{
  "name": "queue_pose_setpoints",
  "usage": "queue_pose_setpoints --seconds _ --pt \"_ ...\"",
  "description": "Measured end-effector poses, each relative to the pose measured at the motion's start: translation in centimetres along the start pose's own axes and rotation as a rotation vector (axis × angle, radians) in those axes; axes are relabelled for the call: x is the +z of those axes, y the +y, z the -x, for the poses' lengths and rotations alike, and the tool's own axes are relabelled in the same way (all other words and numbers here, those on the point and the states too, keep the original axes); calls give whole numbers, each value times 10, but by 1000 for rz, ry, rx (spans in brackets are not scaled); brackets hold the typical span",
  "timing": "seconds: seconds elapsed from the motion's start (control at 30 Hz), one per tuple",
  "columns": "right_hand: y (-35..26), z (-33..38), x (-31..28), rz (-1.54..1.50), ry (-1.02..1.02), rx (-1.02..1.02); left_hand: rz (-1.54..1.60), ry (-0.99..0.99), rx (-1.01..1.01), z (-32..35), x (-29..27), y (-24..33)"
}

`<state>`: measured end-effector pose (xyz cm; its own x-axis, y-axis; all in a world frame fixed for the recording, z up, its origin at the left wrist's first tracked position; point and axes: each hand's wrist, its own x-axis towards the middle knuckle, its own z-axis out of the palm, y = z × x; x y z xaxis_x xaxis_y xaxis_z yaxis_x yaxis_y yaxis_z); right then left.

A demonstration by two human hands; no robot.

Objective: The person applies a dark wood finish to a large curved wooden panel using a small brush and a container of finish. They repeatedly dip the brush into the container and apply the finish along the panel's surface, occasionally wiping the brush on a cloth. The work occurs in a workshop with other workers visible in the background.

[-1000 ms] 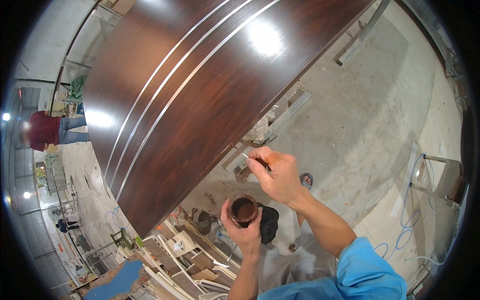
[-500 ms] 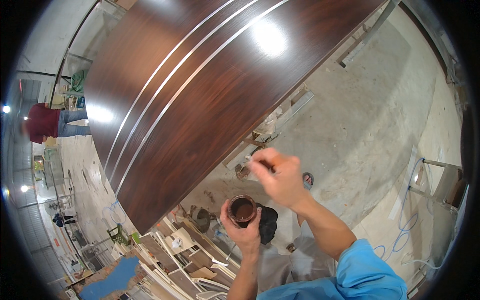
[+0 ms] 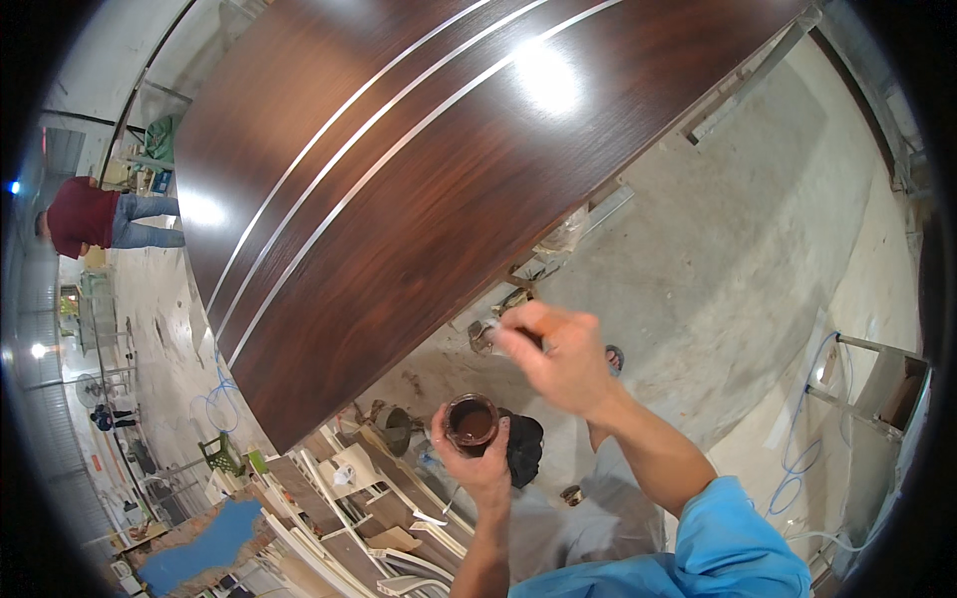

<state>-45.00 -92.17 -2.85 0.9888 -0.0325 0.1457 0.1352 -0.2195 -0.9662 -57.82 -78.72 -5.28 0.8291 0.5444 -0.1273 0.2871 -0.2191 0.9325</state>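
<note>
Both hands work in front of the chest, near each other but apart. Left hand (image 3: pixel 478 460) is curled around a small round jar (image 3: pixel 472 421), fingers wrapped about its wall and its open mouth facing up; the jar holds a dark brown liquid. Right hand (image 3: pixel 563 359) sits just above and to the right of the jar, blurred, with thumb and fingers pinched on a thin tool (image 3: pixel 503 331) whose pale tip points up and left; the kind of tool cannot be told. A blue sleeve (image 3: pixel 723 543) covers the right upper arm. Above and to the left of both hands runs a large dark wood-grain panel (image 3: pixel 449 179), glossy, with light glare spots and three thin pale strips (image 3: pixel 399 149) running along its length. Its lower edge passes just above the right hand's tool. Beneath and to the right of the hands lies a bare grey concrete floor (image 3: pixel 738 259), dusty and stained. Below the left hand, white frame pieces (image 3: pixel 369 498) and scrap lie in a heap. A blue hose (image 3: pixel 807 439) loops on the floor well to the right, beside a metal stand (image 3: pixel 882 384). Far to the left, a person in a red top (image 3: pixel 85 214) bends over.
</note>
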Motion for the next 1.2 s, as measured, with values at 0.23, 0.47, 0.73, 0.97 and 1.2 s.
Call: queue_pose_setpoints --seconds 0.23,0.47,0.73,0.97,1.2 --pt "3 -17 -37 -79 240 304 58 11 -49 -1 -7 -3" --pt "-1 -2 -4 -45 6 -14 -7 -9 -5 -2 -2 -3" --pt "30 -45 -83 5 255 204 46 -21 -47 -1 19 1" --pt "32 -45 -92 -30 249 281 -45 -33 30 3 42 6" --pt "12 -21 -41 -35 -40 -1 -8 -11 51 8 54 2"
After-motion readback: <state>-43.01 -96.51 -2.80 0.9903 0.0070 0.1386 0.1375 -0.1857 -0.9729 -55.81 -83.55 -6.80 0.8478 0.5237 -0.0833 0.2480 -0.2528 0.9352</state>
